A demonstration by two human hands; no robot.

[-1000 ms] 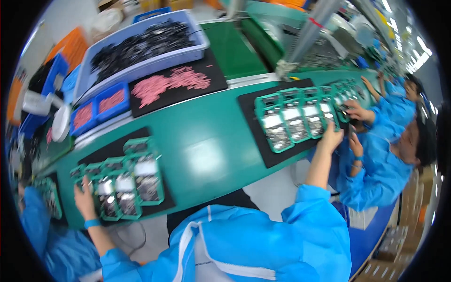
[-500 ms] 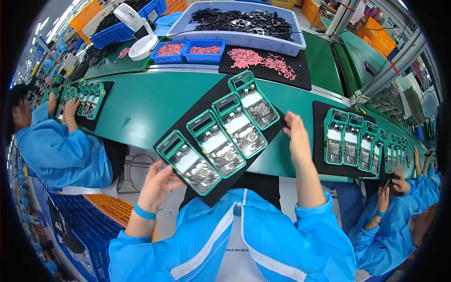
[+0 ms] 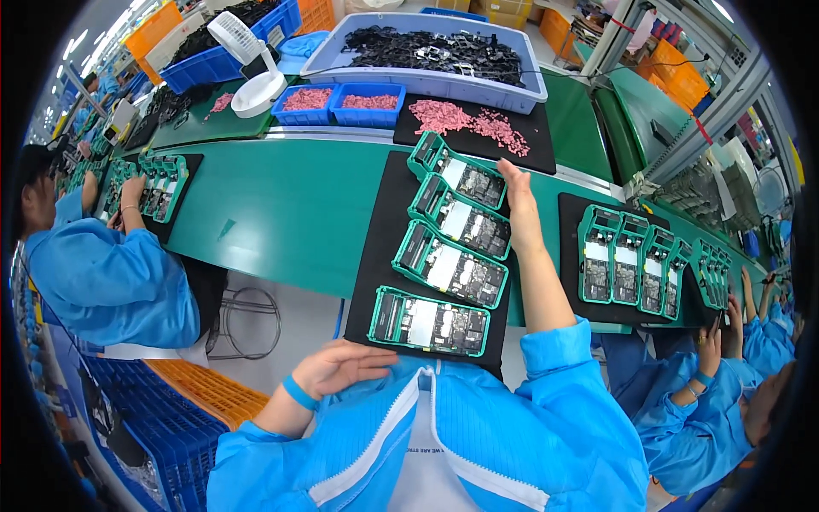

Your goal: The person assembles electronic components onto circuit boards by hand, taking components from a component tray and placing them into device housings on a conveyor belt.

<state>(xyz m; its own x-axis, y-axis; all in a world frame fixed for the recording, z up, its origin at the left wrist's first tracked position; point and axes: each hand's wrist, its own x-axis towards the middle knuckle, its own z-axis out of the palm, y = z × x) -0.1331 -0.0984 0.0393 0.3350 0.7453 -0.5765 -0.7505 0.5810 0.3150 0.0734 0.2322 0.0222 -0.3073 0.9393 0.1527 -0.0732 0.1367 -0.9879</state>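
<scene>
Several green-framed circuit-board units (image 3: 431,322) lie in a slanting column on a black mat (image 3: 373,256) in front of me. Each unit shows a white patch and dark board parts. The mat's near end sticks out over the bench edge toward my body. My left hand (image 3: 348,367) is at that near end, its fingers stretched out along the mat's edge beside the nearest unit. My right hand (image 3: 522,205) is upright with fingers extended, alongside the right ends of the farther units. Neither hand is wrapped round anything.
Beyond the mat stand a large bin (image 3: 533,81) of black parts, small blue trays (image 3: 368,117) of pink pieces and a white fan (image 3: 258,94). Pink pieces lie loose on a dark pad (image 3: 537,145). Another mat with units (image 3: 627,256) lies right; co-workers sit on both sides.
The mat with its units has turned clockwise, its near end swinging toward my body. My left hand has moved down and right along with it; my right hand has moved slightly farther away.
</scene>
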